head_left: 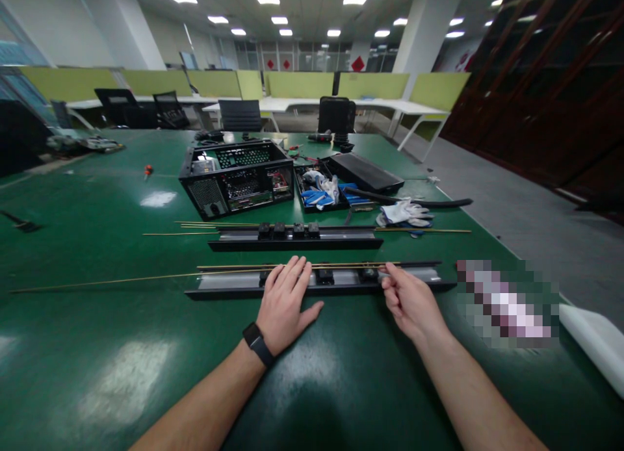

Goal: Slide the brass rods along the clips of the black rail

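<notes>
A long black channel rail (234,295) with a grey inner face lies crosswise before me. Thin brass-coloured rods (341,266) run along its far edge, and one sticks out far to the left. Inside the rail sit small black blocks (325,275). My left hand (287,295) rests flat over the rail and rods, fingers stretched and thumb out, partly covering one block. At the right-hand block (369,273), my right hand (407,298) is closed in a pinch beside the rod ends; what lies between its fingertips is too small to make out.
A second rail (292,245) with black blocks and rods lies beyond. Behind it stand an open black computer case (244,178), a tray with gloves (319,190), a black panel (363,171) and another pair of gloves (404,212). A blurred-out object (507,305) lies right.
</notes>
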`<state>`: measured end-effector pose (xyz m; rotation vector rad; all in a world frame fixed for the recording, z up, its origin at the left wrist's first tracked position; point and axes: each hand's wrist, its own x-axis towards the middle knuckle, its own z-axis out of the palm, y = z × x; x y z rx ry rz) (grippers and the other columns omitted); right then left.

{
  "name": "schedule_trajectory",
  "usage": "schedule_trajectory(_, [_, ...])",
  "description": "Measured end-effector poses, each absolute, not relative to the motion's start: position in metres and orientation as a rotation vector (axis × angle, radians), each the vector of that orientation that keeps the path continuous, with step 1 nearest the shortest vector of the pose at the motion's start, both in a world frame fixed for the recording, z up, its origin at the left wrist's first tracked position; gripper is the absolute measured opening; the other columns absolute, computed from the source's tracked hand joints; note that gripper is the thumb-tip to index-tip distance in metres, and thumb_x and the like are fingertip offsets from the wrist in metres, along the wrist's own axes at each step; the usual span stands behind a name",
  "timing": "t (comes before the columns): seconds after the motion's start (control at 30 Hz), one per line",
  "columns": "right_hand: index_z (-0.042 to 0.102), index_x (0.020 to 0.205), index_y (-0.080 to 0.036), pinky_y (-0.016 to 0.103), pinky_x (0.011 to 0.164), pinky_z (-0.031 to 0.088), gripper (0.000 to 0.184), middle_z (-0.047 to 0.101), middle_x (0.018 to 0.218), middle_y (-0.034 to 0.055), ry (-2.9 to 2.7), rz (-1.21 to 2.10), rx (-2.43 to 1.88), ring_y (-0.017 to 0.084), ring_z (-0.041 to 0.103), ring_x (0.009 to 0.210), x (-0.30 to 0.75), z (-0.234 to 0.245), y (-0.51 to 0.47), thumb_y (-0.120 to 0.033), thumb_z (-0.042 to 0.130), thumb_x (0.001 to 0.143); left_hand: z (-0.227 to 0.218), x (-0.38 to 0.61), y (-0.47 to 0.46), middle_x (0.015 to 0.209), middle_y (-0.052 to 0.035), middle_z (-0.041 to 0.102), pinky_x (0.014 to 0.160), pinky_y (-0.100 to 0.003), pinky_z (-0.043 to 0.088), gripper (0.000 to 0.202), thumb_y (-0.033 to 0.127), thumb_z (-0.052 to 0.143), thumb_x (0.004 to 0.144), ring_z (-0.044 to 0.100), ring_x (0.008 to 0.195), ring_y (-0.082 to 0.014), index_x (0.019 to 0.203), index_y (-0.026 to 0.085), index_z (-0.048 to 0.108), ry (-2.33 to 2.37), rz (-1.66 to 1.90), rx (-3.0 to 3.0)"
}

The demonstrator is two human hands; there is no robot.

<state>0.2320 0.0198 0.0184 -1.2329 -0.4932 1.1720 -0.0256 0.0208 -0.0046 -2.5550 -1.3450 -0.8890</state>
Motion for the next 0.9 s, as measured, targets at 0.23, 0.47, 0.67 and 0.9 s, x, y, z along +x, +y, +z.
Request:
schedule_trajectory(0.23, [0.063,0.082,-0.016,0.012,0.023,0.021,0.037,0.058,0.058,-0.0027,-0.537,1.19,-1.225,0.003,0.035,0.032,0.2344,0.0128,0.0214,-0.042,0.086,0.069,-0.0054,-0.0256,0.0209,0.15,-0.0128,0.05,0.119,-0.049,0.027,0.063,0.041,0.061,0.09,0.039,0.143,-0.0299,0.146,0.017,0.045,-1.364,-0.906,-2.543])
schedule_trajectory(0.47, [0.06,0.079,-0.016,0.012,0.023,0.021,0.042,0.058,0.056,-0.0028,-0.547,1.187,-1.23,0.003,0.035,0.031,0.2325,0.0148,0.0212,-0.045,0.088,0.066,-0.0041,-0.0237,0.0209,0.151,-0.0138,0.047,0.119,-0.048,0.026,0.064,0.042,0.061,0.09,0.038,0.144,-0.029,0.145,0.014,0.045,-1.362,-0.903,-2.548])
schedule_trajectory(0.67, [0.06,0.077,-0.016,0.013,0.023,0.02,0.04,0.058,0.057,-0.0022,-0.56,1.181,-1.223,0.003,0.035,0.03,0.2337,0.0134,0.0218,-0.044,0.087,0.067,-0.0045,-0.0199,0.0199,0.154,-0.0132,0.043,0.119,-0.049,0.026,0.069,0.042,0.062,0.089,0.035,0.146,-0.0301,0.149,0.018,0.041,-1.354,-0.866,-2.584])
schedule_trajectory(0.9, [0.059,0.075,-0.016,0.012,0.023,0.02,0.039,0.059,0.058,-0.0019,-0.557,1.192,-1.231,0.003,0.035,0.031,0.2359,0.0117,0.0222,-0.043,0.086,0.069,-0.0047,-0.018,0.02,0.155,-0.0138,0.042,0.119,-0.049,0.026,0.071,0.042,0.062,0.089,0.035,0.146,-0.0308,0.151,0.017,0.039,-1.32,-0.857,-2.613])
